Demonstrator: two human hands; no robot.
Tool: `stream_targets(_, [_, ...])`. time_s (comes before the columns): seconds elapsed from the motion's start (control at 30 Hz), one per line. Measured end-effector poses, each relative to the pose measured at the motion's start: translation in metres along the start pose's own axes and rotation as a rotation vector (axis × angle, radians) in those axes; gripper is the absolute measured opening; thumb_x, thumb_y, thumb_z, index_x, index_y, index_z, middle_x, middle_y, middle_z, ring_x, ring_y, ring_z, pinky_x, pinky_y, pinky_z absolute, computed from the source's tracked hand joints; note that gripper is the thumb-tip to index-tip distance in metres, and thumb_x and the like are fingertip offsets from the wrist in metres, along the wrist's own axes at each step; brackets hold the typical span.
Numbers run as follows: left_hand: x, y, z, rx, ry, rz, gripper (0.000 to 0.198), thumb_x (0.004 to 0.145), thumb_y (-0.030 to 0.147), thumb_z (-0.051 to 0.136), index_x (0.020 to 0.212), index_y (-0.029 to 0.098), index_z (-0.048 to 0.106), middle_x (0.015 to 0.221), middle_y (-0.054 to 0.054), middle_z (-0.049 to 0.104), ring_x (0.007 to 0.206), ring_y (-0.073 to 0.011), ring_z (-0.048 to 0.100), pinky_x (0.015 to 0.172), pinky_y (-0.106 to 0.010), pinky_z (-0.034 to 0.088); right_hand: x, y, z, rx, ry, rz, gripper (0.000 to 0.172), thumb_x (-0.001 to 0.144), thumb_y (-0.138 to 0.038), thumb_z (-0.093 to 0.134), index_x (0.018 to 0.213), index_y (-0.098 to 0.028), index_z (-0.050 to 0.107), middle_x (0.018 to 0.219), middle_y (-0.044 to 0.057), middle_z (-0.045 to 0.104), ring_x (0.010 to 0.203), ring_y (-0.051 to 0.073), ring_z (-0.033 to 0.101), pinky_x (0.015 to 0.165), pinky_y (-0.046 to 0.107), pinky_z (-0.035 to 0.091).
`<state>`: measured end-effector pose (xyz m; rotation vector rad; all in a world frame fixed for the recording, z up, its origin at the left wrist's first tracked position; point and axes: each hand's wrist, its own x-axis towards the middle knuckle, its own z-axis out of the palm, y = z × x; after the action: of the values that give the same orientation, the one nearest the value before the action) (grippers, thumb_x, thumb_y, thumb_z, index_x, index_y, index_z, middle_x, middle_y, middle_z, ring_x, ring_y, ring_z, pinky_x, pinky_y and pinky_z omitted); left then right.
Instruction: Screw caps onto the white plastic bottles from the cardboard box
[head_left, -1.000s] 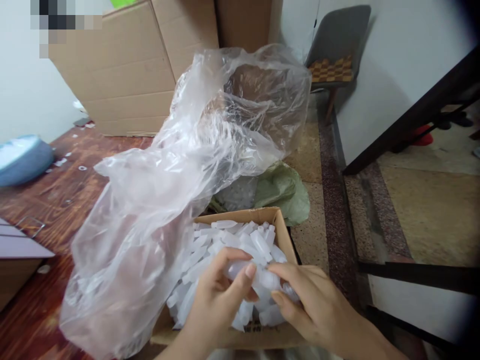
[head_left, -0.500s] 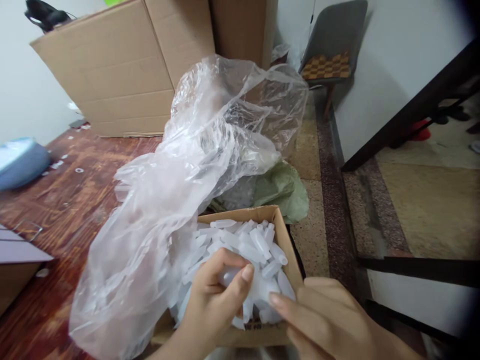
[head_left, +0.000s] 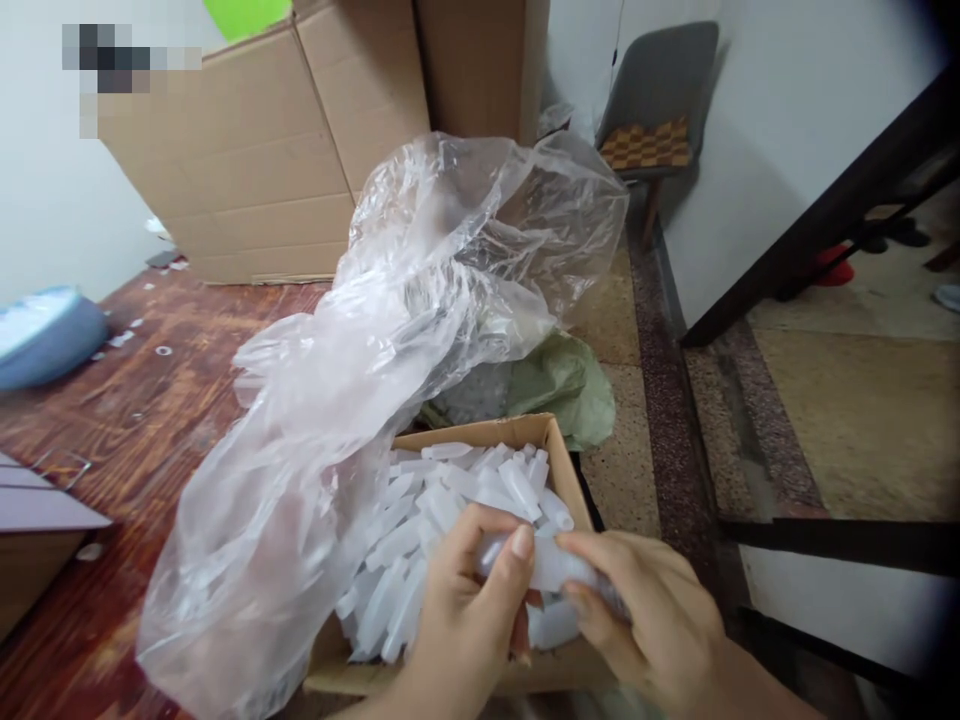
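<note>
The left hand [head_left: 476, 590] pinches one end of a whitish plastic bottle [head_left: 551, 567] between thumb and curled forefinger; the right hand [head_left: 656, 605] grips the other end between thumb and fingers. The bottle's long axis runs left to right, dipping slightly toward the right; both tips are partly covered, so which end is the neck cannot be told. Below is an open carton [head_left: 517, 432] filled with similar loose bottles [head_left: 401, 540], pointing in mixed directions. A crumpled clear plastic bag [head_left: 300, 440] spreads from its left side, and a green sack [head_left: 581, 390] lies behind. Farther left, a blue basin [head_left: 56, 350] sits on a red-brown wooden surface [head_left: 180, 400]; a large cardboard box [head_left: 240, 170] and a grey chair [head_left: 664, 80] stand at the back. The held bottle lies between the two hands, touching both, above the carton's near part.
</note>
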<state>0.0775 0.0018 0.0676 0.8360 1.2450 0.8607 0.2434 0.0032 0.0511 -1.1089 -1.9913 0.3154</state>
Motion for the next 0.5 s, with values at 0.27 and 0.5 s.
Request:
stream_targets(0.27, [0.077, 0.028, -0.016, 0.575, 0.197, 0.538, 0.028, 0.094, 0.047, 0.052, 0.097, 0.021, 0.06, 0.082, -0.001, 0.067, 0.061, -0.0129, 0.066, 0.054, -0.022, 0.052, 0.004, -0.029, 0.01, 1.447, 0.064, 1.266, 0.043, 0.089, -0.057, 0.058, 0.118, -0.025, 0.056, 0.052, -0.012, 0.042, 0.031, 0.002, 0.023, 0.032, 0.014, 0.025])
stream_targets(0.5, [0.142, 0.022, -0.05, 0.868, 0.307, 0.626, 0.065, 0.089, 0.044, 0.06, 0.141, 0.016, 0.033, 0.14, -0.02, 0.045, 0.131, -0.0335, 0.044, 0.102, -0.049, 0.041, -0.032, -0.041, 0.02, 1.838, -0.252, 1.542, 0.039, 0.073, -0.051, 0.078, 0.093, -0.02, 0.067, 0.066, -0.002, 0.061, 0.05, 0.006, 0.052, 0.05, 0.015, 0.038])
